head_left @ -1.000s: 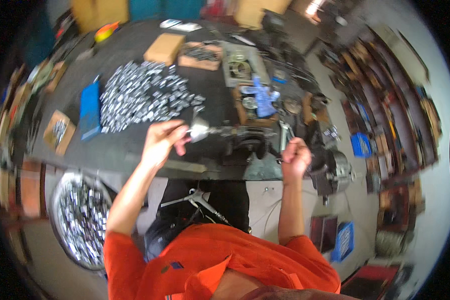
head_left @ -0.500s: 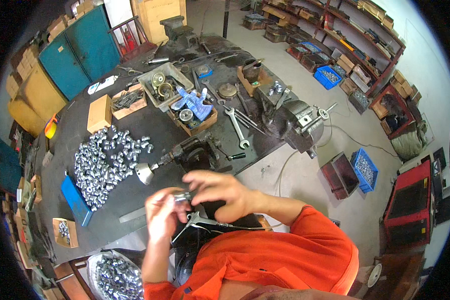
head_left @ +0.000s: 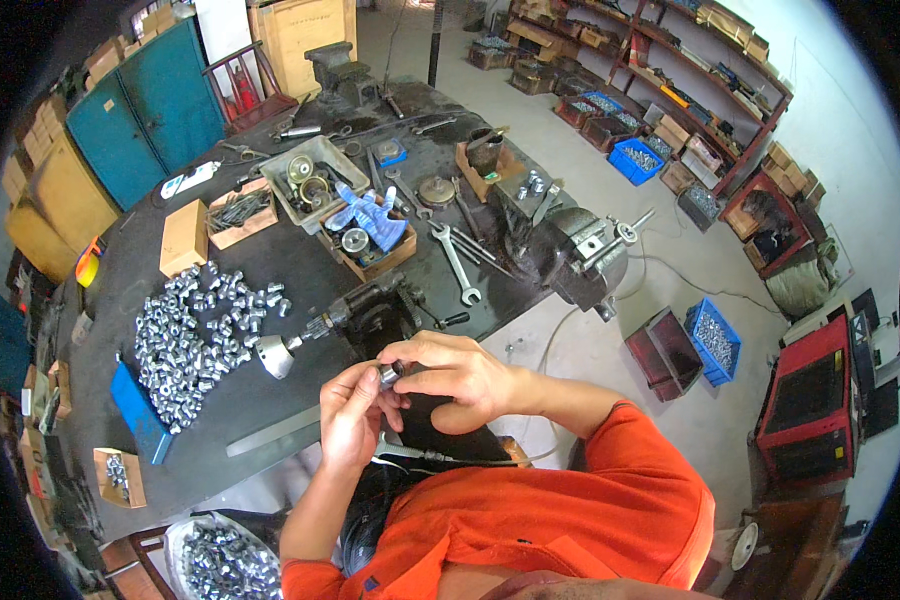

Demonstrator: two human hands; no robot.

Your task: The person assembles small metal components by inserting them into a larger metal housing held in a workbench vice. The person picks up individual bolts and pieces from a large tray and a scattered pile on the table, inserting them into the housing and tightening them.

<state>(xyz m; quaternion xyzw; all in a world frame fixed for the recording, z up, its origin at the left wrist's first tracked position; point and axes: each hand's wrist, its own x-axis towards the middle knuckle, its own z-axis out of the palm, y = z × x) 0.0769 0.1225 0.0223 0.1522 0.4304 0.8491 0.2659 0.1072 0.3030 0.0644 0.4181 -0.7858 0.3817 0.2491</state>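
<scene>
A short, shiny metal cylindrical fitting [head_left: 391, 375] is held in front of my chest, above the near edge of the workbench. My left hand [head_left: 354, 412] pinches it between thumb and fingers from the left. On its other side my right hand [head_left: 458, 385] closes its thumb and fingertips around the fitting, the fingers bent. Part of the fitting is covered by the fingers. Just beyond my hands stands a black hand-cranked tool [head_left: 385, 312] with a silver cone [head_left: 274, 357] at its left end. An air blow gun [head_left: 402, 450] lies below my hands, partly hidden.
A heap of similar fittings [head_left: 175, 350] covers the bench's left side, beside a blue tray [head_left: 142, 412]. A bag of fittings [head_left: 225, 560] stands below the edge. Wrenches [head_left: 457, 264], a parts bin [head_left: 315, 215] and a bench vise [head_left: 585, 250] lie farther off. Blue crates [head_left: 715, 340] sit on the floor.
My right hand, blurred and partly spread before, has closed in on the fitting. My left hand has shifted slightly right with it. The whole view has moved a little.
</scene>
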